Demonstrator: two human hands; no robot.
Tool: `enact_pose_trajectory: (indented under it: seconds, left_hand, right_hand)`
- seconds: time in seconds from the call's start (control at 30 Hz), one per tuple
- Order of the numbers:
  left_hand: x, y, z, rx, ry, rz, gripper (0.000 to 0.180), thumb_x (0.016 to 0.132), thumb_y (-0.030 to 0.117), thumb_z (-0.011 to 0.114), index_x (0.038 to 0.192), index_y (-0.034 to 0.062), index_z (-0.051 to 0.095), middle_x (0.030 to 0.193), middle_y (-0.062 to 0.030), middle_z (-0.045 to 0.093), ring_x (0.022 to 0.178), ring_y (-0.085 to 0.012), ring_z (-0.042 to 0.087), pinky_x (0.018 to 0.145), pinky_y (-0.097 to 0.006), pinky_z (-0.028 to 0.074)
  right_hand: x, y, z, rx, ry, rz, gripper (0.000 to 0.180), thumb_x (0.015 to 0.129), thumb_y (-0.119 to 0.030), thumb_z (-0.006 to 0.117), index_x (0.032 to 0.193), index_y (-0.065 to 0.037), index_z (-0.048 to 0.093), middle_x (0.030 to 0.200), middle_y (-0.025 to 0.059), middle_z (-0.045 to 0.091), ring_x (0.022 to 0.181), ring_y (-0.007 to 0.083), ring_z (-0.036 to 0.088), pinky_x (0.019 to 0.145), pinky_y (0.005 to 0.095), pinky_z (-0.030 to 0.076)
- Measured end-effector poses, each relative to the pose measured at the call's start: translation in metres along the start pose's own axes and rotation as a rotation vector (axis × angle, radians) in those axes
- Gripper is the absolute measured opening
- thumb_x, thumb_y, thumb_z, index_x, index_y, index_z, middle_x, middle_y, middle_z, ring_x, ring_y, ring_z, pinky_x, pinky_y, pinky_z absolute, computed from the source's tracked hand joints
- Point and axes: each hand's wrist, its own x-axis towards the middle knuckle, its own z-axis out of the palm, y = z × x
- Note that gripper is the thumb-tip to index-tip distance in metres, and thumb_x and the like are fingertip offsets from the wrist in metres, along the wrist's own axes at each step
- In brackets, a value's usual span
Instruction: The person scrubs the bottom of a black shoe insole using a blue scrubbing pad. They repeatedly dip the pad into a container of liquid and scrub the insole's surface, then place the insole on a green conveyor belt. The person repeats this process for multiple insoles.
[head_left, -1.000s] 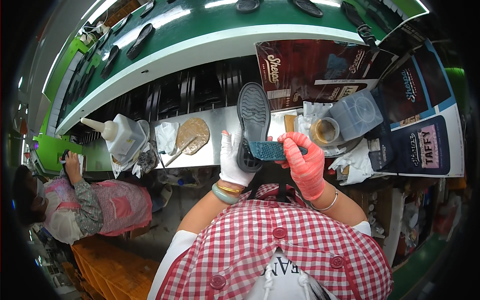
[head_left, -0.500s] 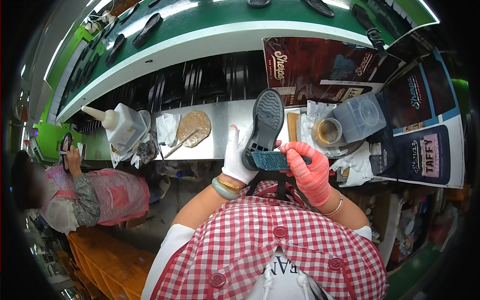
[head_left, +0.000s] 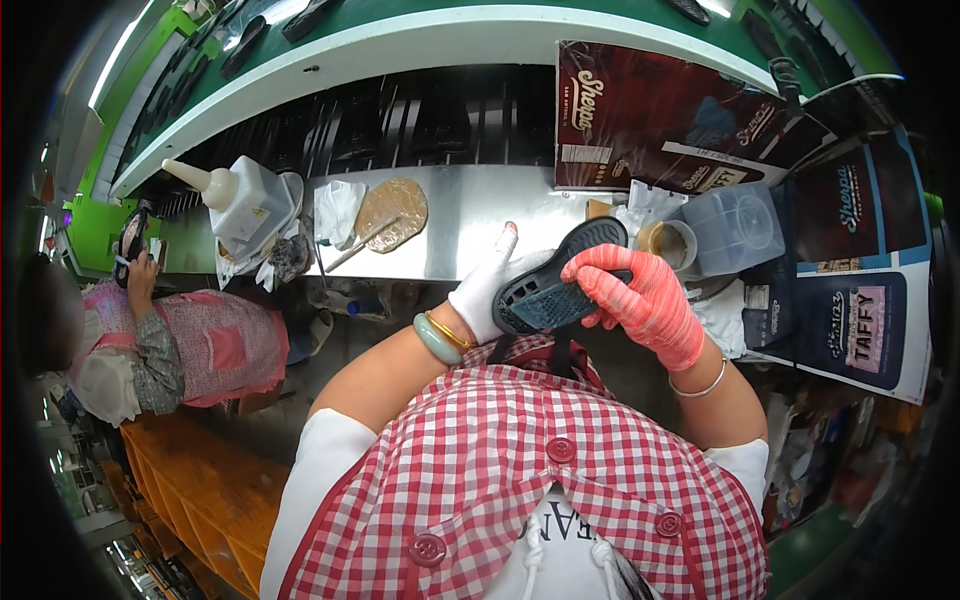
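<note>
In front of my apron is a black shoe sole, tilted with its far end to the right. Around its near left side, my left hand in a white glove grips it, thumb raised apart and most fingers hidden beneath. A coral-pink glove covers my right hand, whose fingers are closed on a brush with blue-green bristles. Those bristles lie against the near part of the sole, beside its open square cells. My right fingers hide most of the brush's handle.
Along the bench stand a white squeeze bottle, a brown round pad with a thin stick, and a clear plastic tub. Printed cardboard rises behind. A green conveyor carries soles. Another person works at left.
The sole has tipped from nearly upright toward the right and come lower, nearer my body. The brush has swung from level to slanting across the sole's near part. My view has shifted slightly.
</note>
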Motion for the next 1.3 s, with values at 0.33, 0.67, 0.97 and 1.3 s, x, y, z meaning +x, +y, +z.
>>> enact_pose_trajectory:
  seconds: [0.33,0.67,0.97,1.3]
  left_hand:
    - [0.003,0.009,-0.014,0.158,0.059,-0.228,0.076,0.093,0.065,0.021,0.136,0.0056,0.041,0.116,-0.0163,0.061,0.099,-0.0245,0.064,0.080,-0.037,0.055]
    - [0.010,0.021,-0.042,0.392,0.077,-0.399,0.091,0.086,0.076,0.024,0.135,0.0025,0.044,0.118,-0.0212,0.059,0.090,-0.0326,0.066,0.063,-0.042,0.058]
    - [0.021,0.033,-0.060,0.352,0.031,-0.569,0.090,0.088,0.071,0.033,0.137,-0.0052,0.039,0.128,-0.0213,0.053,0.097,-0.0328,0.064,0.076,-0.045,0.057]
    - [0.012,0.047,-0.100,0.275,0.040,0.450,0.060,0.089,0.015,0.055,0.143,0.0081,0.031,0.132,-0.0207,0.048,0.126,-0.0404,0.042,0.101,-0.061,0.038]
  right_hand:
    - [0.023,-0.019,0.005,-0.096,-0.121,0.076,0.027,0.090,-0.028,0.058,0.097,-0.004,0.066,0.078,0.0015,0.061,0.053,0.0077,0.057,0.049,0.0180,0.041]
    - [0.037,-0.006,-0.005,-0.124,-0.208,0.063,0.023,0.087,-0.022,0.062,0.098,-0.003,0.068,0.082,0.0043,0.064,0.060,0.0097,0.056,0.057,0.0237,0.047]
    - [0.012,0.043,-0.040,-0.026,-0.078,0.119,0.022,0.086,-0.019,0.062,0.098,-0.002,0.068,0.081,0.0029,0.064,0.063,0.0083,0.056,0.059,0.0219,0.047]
    - [-0.022,0.113,-0.102,0.150,0.913,-0.167,0.027,0.090,-0.029,0.064,0.101,-0.004,0.067,0.082,-0.0007,0.063,0.057,0.0040,0.054,0.051,0.0173,0.040]
